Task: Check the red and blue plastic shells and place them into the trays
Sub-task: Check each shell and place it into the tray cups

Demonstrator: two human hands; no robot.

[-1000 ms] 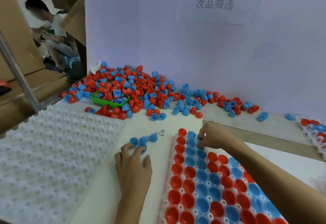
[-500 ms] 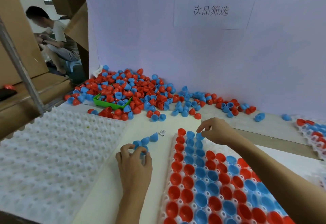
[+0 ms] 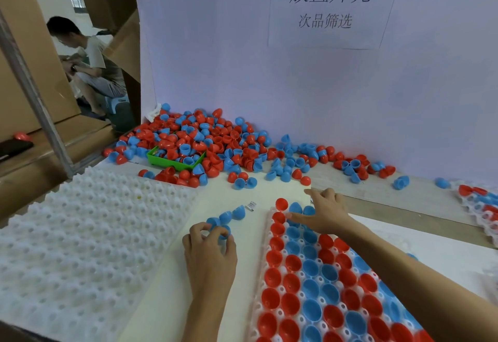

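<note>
Our left hand point(image 3: 208, 250) pinches a blue shell point(image 3: 225, 231) on the desk point(image 3: 167, 282) beside three loose blue ones; our right hand point(image 3: 322, 213) rests, fingers straight, on the filled tray's point(image 3: 265, 234) far rows.

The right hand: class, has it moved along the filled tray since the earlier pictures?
Yes. The right hand has opened and spread flat over the far end of the filled tray, fingers no longer pinched.
</note>
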